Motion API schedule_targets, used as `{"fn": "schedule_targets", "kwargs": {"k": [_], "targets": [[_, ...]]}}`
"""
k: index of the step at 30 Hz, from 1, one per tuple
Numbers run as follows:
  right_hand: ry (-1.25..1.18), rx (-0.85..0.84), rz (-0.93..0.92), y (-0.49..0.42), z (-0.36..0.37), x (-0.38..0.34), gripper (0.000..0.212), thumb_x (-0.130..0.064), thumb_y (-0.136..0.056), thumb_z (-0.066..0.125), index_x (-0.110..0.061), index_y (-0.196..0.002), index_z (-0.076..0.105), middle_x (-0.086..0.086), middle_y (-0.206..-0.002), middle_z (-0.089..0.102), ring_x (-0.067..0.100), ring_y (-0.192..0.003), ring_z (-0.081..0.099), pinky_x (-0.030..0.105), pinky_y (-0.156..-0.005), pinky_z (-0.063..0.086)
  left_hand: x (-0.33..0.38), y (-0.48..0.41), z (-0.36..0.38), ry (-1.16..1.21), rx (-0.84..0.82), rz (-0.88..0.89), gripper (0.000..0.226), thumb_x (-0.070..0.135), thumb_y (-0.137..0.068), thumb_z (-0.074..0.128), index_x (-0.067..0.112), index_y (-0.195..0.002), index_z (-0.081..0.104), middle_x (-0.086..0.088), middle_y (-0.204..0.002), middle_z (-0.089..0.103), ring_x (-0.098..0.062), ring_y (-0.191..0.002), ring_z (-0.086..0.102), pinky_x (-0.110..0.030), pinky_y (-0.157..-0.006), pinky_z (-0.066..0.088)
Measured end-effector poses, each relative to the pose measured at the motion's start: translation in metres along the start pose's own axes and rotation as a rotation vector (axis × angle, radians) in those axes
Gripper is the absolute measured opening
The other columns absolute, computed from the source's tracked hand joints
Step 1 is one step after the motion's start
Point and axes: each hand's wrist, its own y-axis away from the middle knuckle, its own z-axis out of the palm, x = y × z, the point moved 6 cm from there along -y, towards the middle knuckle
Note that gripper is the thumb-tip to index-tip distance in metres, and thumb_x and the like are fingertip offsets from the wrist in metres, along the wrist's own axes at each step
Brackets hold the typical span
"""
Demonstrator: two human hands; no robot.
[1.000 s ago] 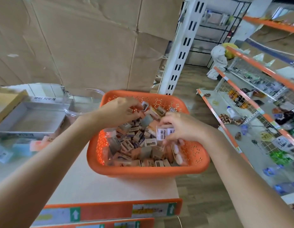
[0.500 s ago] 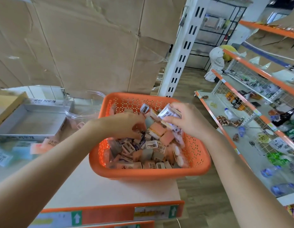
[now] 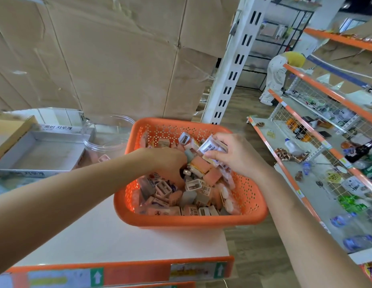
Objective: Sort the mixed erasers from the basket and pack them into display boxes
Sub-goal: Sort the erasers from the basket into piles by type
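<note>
Still picking from the basket (image 3: 189, 222)
Right hand (image 3: 237, 157) has lifted its clutched white erasers (image 3: 210, 146); left hand (image 3: 168, 163) digs beside it, grip hidden.

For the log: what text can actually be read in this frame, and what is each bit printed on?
"로버 지우개": back flap of the grey display box.
"2B": label on the erasers held in the right hand.
Unreadable: box front print, shelf-edge labels beside white arrows, barcode sticker in the orange basket.
</note>
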Motion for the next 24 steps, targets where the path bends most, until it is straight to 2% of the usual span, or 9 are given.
{"fn": "schedule_targets", "kwargs": {"k": [4,9,12,16,20,24], "targets": [[0.009,0.009,-0.012,-0.001,0.001,-0.0014,0.042,-0.028,-0.084,0.068,-0.014,-0.065,0.034,-0.006,-0.061,0.03,0.008,-0.054,0.026,0.014,-0.05,0.03,-0.0027,-0.0035,0.0024,0.062,-0.011,-0.004,0.04,0.042,-0.076,0.069,0.004,-0.09,0.066,-0.009,-0.085,0.064,-0.018,-0.069,0.053,-0.03,-0.062,0.045],[0.006,0.025,-0.031,-0.0036,0.0021,0.0004,0.038,-0.029,-0.084,0.068,-0.002,-0.072,0.044,-0.004,-0.063,0.031,0.009,-0.055,0.027,0.016,-0.051,0.03,-0.0043,-0.0017,0.0058,0.16,-0.048,0.016,0.037,0.035,-0.077,0.071,0.004,-0.096,0.066,-0.009,-0.086,0.064,-0.013,-0.063,0.048,-0.022,-0.055,0.038],[0.003,0.03,-0.045,-0.0049,0.0029,0.0012,0.039,-0.029,-0.084,0.069,0.003,-0.075,0.047,-0.004,-0.063,0.032,0.009,-0.055,0.028,0.016,-0.052,0.03,-0.0038,-0.0015,0.0071,0.154,-0.069,0.012,0.04,0.035,-0.077,0.07,0.003,-0.101,0.064,-0.01,-0.086,0.062,-0.014,-0.066,0.047,-0.021,-0.052,0.035],[-0.02,0.022,-0.045,-0.0054,0.0035,0.0,0.037,-0.027,-0.085,0.068,0.0,-0.073,0.046,-0.005,-0.062,0.032,0.007,-0.053,0.027,0.014,-0.051,0.031,-0.003,-0.0031,0.0088,0.118,-0.094,-0.004,0.035,0.03,-0.076,0.072,0.008,-0.101,0.062,0.002,-0.076,0.056,-0.01,-0.063,0.047,-0.022,-0.054,0.037],[-0.02,0.011,-0.037,-0.0041,0.0035,-0.0016,0.039,-0.027,-0.085,0.068,-0.012,-0.066,0.036,-0.007,-0.06,0.03,0.005,-0.051,0.026,0.013,-0.05,0.031,-0.0025,-0.0034,0.0082,0.1,-0.112,0.031,0.037,0.03,-0.075,0.073,0.009,-0.104,0.064,-0.006,-0.097,0.065,-0.02,-0.083,0.058,-0.031,-0.069,0.047],[-0.017,0.014,-0.027,-0.0044,0.0038,0.0003,0.043,-0.027,-0.085,0.068,-0.016,-0.064,0.033,-0.007,-0.06,0.03,0.003,-0.046,0.032,0.013,-0.05,0.031,-0.0028,-0.0015,0.0071,0.035,-0.075,0.078,0.035,0.03,-0.076,0.071,0.01,-0.104,0.062,-0.006,-0.097,0.063,-0.022,-0.088,0.058,-0.032,-0.068,0.045]]}}
